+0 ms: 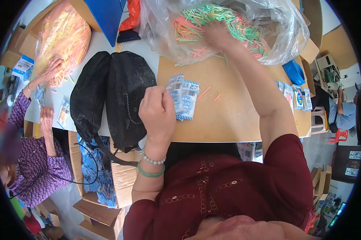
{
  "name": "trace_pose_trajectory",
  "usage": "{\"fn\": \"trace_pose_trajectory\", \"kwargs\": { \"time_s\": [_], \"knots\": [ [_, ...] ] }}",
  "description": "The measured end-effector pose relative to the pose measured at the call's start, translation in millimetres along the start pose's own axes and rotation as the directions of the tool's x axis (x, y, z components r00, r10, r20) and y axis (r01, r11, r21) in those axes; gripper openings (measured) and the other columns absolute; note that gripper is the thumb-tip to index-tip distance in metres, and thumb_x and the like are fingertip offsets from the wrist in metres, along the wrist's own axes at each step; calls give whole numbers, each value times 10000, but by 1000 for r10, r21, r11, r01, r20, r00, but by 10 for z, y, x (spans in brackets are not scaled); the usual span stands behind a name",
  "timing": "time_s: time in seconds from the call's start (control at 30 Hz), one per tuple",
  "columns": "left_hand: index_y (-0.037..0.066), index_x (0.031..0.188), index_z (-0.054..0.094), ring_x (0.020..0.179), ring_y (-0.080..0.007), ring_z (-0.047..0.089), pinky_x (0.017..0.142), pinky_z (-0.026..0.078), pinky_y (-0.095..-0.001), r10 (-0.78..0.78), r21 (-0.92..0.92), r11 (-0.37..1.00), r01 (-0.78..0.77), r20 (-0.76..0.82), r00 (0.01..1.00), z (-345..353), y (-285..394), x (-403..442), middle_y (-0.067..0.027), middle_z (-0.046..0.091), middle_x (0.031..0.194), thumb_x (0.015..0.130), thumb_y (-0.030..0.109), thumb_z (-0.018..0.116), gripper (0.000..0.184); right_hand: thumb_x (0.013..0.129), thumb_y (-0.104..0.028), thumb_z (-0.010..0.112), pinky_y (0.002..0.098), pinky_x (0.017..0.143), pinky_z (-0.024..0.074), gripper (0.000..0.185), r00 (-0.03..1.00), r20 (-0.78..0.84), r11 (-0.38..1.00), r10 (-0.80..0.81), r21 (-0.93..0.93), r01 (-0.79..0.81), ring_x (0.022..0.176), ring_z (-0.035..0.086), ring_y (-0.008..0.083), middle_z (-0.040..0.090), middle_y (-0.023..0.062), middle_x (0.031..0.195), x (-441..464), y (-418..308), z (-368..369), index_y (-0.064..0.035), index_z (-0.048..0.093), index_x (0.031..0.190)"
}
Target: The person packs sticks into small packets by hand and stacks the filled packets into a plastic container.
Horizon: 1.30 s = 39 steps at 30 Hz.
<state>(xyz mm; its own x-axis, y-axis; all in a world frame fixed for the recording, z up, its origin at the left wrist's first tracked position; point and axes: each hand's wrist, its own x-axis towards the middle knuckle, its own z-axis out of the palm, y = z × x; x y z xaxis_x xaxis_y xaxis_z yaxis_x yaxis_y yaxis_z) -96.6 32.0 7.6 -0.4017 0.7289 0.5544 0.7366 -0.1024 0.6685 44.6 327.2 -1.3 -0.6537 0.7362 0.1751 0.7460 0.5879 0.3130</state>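
Looks like a packing workshop. Has a table (236, 124) with a big clear bag (288, 38) of loose coloured sticks (244, 30) near flat printed packets (189, 98), in bulk rather than household amounts. Shows a person in purple (38, 164) at the left, by another bag (68, 28) of similar sticks. Keeps an open carton (122, 176) crammed with blue goods (91, 162) just beside the table, and more boxes (98, 212) on the floor. Toward the far right, includes a machine (327, 66), another person in light blue (342, 116) and a red plastic stool (339, 136).
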Motion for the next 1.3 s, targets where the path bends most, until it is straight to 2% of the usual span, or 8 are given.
{"fn": "trace_pose_trajectory", "kwargs": {
  "time_s": [0.2, 0.3, 0.47, 0.57, 0.7, 0.87, 1.1, 1.3],
  "knots": [
    [14, 875, 556, 772, -95, 587, 685, 477, -260, -335, -622, 690, 370, 179, 925, -130, 42, -15, -46, 614, 881, 859, -35, 530, 58, 843, -196, 527, 439, 909, 427, 315, 999, 39, 1000, -10, 9, 9, 1027, 570, 295, 625, 120, 1019, -56, 168, -44, -75, 591, 1126],
    [5, 880, 549, 818, -51, 572, 725, 478, -225, -379, -776, 397, 489, 347, 858, -201, 31, -29, -37, 625, 904, 893, -22, 506, 53, 858, -173, 516, 411, 894, 440, 302, 989, 147, 605, 37, 784, -139, 1000, 572, 279, 622, 92, 1001, -193, 305, -138, -109, 589, 1143],
    [-32, 1005, 567, 835, -54, 580, 751, 477, -210, -366, -780, 330, 532, 414, 833, -210, 180, 10, -50, 644, 952, 915, -12, 480, 127, 849, -133, 512, 404, 898, 443, 253, 999, -19, 687, -40, 725, 41, 978, 574, 272, 615, 90, 968, -178, 476, 36, -107, 613, 1080],
    [-44, 1066, 580, 833, -55, 582, 754, 477, -206, -295, -749, 333, 573, 494, 818, -173, 180, 8, -49, 650, 965, 919, -14, 474, 184, 846, -145, 522, 417, 919, 435, 233, 995, 33, 955, -89, 288, 76, 970, 576, 289, 613, 103, 952, -126, 360, -106, -102, 622, 1052],
    [-52, 1114, 586, 838, -55, 588, 750, 480, -210, -246, -697, 419, 582, 530, 812, -100, 123, -54, -48, 655, 977, 920, -15, 476, 226, 857, -159, 516, 431, 908, 433, 216, 987, 126, 993, -99, 75, 90, 958, 577, 294, 612, 106, 941, 38, 346, -99, -118, 618, 1043],
    [-53, 1086, 600, 832, -52, 589, 741, 483, -211, -233, -684, 445, 578, 535, 812, -132, 70, -44, -39, 658, 960, 921, -10, 479, 209, 873, -191, 505, 435, 883, 449, 218, 987, 123, 995, -101, 23, 99, 963, 582, 307, 625, 105, 946, -80, 303, -214, -119, 597, 1058],
    [-37, 1057, 587, 818, -65, 607, 725, 499, -218, -295, -722, 287, 630, 559, 775, -131, 119, 0, -49, 658, 946, 905, -23, 505, 174, 871, -254, 536, 425, 786, 506, 277, 982, 89, 860, 164, 475, -186, 921, 619, 352, 643, 180, 984, 48, 226, -343, -27, 600, 1016],
    [-13, 1030, 570, 789, -88, 625, 703, 523, -232, -299, -748, 256, 613, 541, 786, -121, -9, -38, -60, 656, 942, 853, -61, 569, 183, 868, -222, 489, 459, 864, 454, 243, 954, 144, 896, 261, 332, -296, 957, 641, 296, 669, 118, 1023, 428, -164, -140, -64, 651, 956]
  ]
}}
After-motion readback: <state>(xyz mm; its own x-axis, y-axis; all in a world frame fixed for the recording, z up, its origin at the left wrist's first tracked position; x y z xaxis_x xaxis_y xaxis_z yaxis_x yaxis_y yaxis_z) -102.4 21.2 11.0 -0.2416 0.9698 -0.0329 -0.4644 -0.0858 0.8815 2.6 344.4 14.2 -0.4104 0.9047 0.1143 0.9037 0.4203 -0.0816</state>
